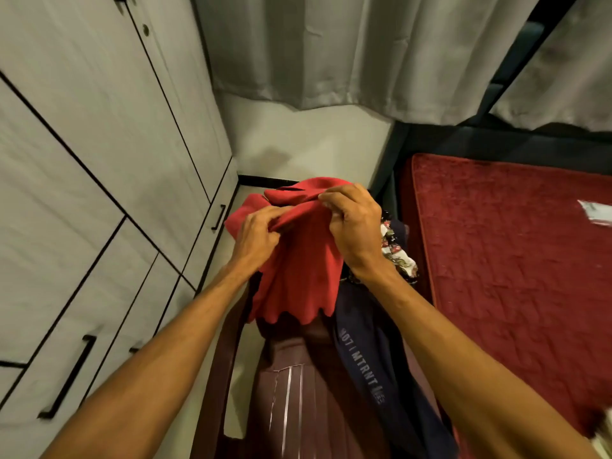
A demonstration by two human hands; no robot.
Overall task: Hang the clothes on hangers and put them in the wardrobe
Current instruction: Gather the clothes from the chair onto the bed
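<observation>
Red garment (298,260), bunched, scalloped hem.

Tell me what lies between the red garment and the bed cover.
In the head view, a floral cloth and a navy garment lie there, partly behind the right hand gripping the red garment.

Home bedroom. Bed (516,246) with red quilted cover on the right, tall pale wardrobe (82,160) with black bar handles on the left, grey curtains (331,54) on the far wall, clothes (374,352) heaped beside the bed.
</observation>
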